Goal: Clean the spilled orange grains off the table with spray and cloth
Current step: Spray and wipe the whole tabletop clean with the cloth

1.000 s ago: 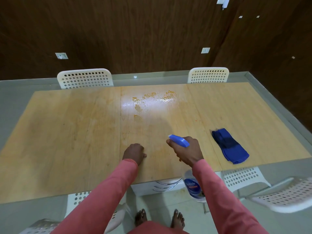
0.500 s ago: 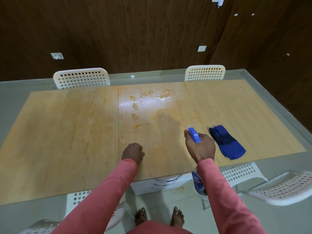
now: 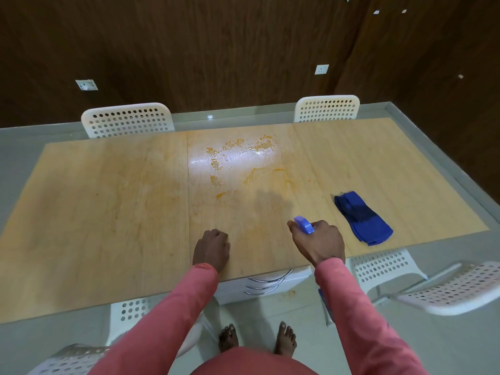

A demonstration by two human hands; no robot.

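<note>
Orange grains lie smeared and wet across the far middle of the wooden table, under a bright glare. My right hand grips a spray bottle at the table's near edge; its blue nozzle pokes up past my fingers, pointing toward the spill, while the bottle body is mostly hidden behind my wrist and sleeve. My left hand rests on the table's near edge as a loose fist with nothing in it. A folded blue cloth lies on the table to the right of my right hand, untouched.
White perforated chairs stand at the far side and at the near right. A white drawer unit sits under the table in front of my bare feet. Dark wood walls enclose the room.
My right hand has carried the spray bottle right, then back left and slightly nearer, turning the nozzle toward the spill. The left hand and the cloth have stayed put.
</note>
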